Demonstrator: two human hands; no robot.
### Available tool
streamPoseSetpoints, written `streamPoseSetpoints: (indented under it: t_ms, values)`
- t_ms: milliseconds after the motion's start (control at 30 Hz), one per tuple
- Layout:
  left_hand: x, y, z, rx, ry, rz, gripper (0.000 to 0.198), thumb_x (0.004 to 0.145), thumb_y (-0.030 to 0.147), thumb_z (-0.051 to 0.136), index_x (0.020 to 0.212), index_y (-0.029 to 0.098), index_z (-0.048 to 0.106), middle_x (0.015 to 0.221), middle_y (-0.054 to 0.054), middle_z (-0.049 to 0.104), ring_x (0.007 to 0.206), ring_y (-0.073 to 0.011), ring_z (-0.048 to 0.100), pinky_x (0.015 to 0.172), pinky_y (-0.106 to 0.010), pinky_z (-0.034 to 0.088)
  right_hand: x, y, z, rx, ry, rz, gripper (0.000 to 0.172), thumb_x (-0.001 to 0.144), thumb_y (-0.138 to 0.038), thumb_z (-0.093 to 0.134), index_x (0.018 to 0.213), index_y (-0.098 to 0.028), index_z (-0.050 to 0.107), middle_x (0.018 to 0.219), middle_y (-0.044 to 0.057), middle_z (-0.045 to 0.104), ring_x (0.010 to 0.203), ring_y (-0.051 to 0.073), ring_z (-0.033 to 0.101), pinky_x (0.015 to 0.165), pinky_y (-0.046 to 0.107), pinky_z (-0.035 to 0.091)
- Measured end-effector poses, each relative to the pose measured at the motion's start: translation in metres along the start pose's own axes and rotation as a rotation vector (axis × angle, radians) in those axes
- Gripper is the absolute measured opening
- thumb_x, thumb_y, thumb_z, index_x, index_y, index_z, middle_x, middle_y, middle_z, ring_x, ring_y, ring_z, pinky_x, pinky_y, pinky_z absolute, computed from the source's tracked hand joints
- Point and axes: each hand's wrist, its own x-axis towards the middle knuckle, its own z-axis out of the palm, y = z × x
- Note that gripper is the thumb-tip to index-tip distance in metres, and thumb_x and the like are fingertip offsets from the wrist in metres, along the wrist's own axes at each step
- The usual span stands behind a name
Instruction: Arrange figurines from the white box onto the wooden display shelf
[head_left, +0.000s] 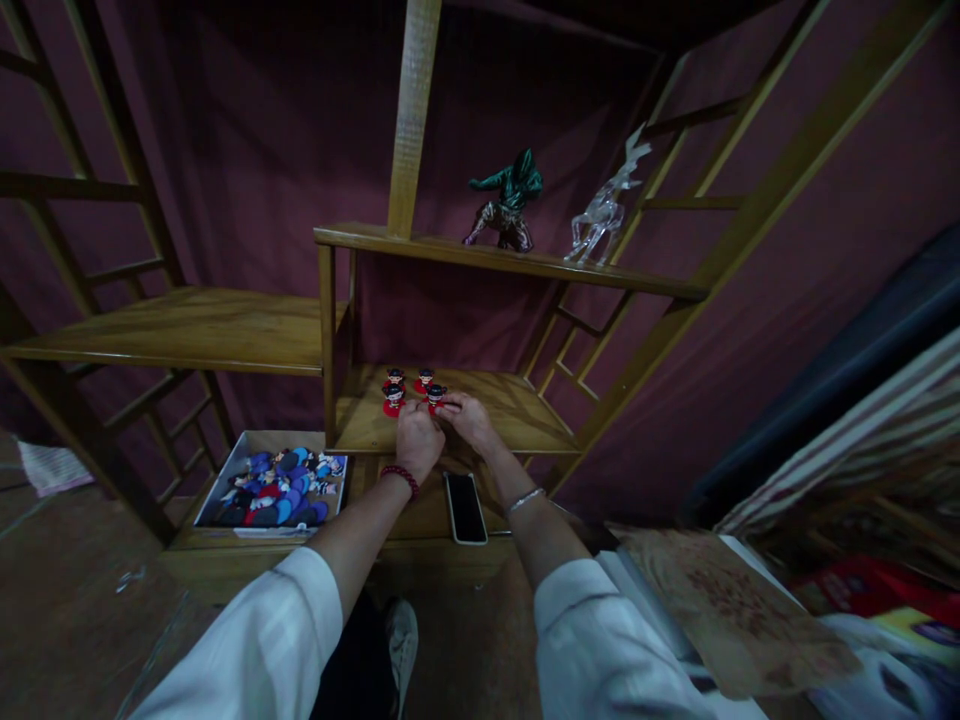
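Four small figurines are too many to list singly, so: several red-and-black doll figurines stand in two rows on the lower shelf [510, 412]. My right hand [470, 418] reaches in from the right, its fingertips pinching the front right figurine [435, 395] low down. Close beside it, my left hand [420, 440] is closed, knuckles up, in front of the two front figurines; its fingertips are hidden. The front left figurine [394, 401] stands just left of that hand. Behind are a back left figurine [395, 378] and a back right figurine [424, 379].
A white box [206, 497] of colourful figures sits on the bottom board at left. A phone [466, 508] lies below my hands. On the upper shelf [442, 248] stand a green figure [514, 195] and a clear deer figurine [609, 205]. A cardboard piece [720, 600] lies at right.
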Motion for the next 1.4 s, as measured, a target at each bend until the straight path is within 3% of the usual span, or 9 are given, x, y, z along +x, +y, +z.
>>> streamPoseSetpoints:
  t_ms: [167,1033,1400]
  values:
    - [0.001,-0.002,0.003,0.006,0.012,0.009,0.024,0.069,0.005,0.041,0.081,0.005,0.061,0.085,-0.014,0.058,0.087,-0.0206,0.052,0.082,-0.029,0.041,-0.002,-0.005,0.0,0.044,-0.014,-0.015,0.014,0.06,-0.016,0.064,0.074,-0.015,0.062,0.09,0.004,0.063,0.08,0.014,0.063,0.08,0.027,0.05]
    - [-0.004,-0.003,0.003,-0.007,0.066,0.01,0.023,0.069,0.005,0.041,0.083,0.006,0.059,0.086,-0.014,0.056,0.086,-0.021,0.051,0.081,-0.032,0.042,0.001,0.008,0.003,0.075,0.023,-0.046,0.018,0.06,-0.018,0.065,0.078,-0.015,0.063,0.093,0.005,0.065,0.082,0.016,0.064,0.081,0.03,0.05]
    - [-0.024,-0.013,-0.004,0.016,0.035,0.233,0.025,0.068,0.005,0.043,0.085,0.012,0.061,0.088,-0.01,0.058,0.088,-0.0202,0.049,0.084,-0.033,0.041,-0.018,-0.001,-0.007,-0.121,0.187,-0.027,0.021,0.067,-0.03,0.056,0.082,-0.017,0.065,0.087,0.005,0.068,0.08,0.017,0.063,0.08,0.032,0.049]
